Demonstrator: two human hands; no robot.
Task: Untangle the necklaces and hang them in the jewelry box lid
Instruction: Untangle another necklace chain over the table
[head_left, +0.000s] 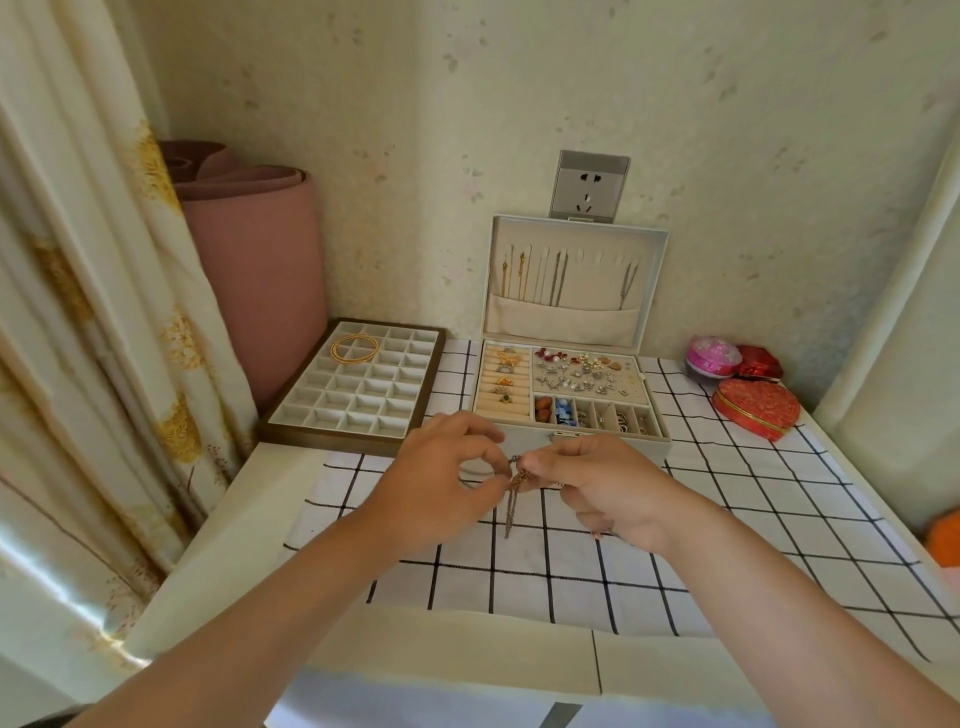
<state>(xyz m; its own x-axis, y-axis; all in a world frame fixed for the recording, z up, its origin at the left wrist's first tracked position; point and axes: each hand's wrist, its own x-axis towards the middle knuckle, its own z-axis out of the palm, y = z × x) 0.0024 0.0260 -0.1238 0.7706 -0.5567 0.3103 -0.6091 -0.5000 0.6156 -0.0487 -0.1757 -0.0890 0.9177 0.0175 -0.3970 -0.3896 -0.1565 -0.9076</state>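
**Head view.** In the lower middle of the frame, the left hand (447, 478) and the right hand (597, 483) are held close together above the tabletop (571, 577), which is covered by a checked cloth. The grip of each hand is closed in a fingertip pinch on the tangled necklaces (515, 480). A knot of gold and darker chain is held between the two grips, and loose strands hang from it toward the cloth. Whether the strands touch the cloth cannot be told.

Just behind the hands the jewelry box (641, 451) stands open. Its jewelry box lid (597, 283) is raised upright before the wall in the upper middle of the frame. Several hung chains (557, 280) are seen on the lid's hooks, and some hooks toward the right appear free.

**Risks, as judged from this state.**
- The knot may be tightened, or a fine link broken, if the two grips are drawn apart too hard.
- The hanging strands may be looped back into the knot if they are allowed to swing.
- If one pinch slips, the tangle could be dropped onto the cloth or into the open compartments just behind.
- A freed chain carried to the lid could be snagged on the hung chains.

The divided tray (332, 441) at the left is not involved.
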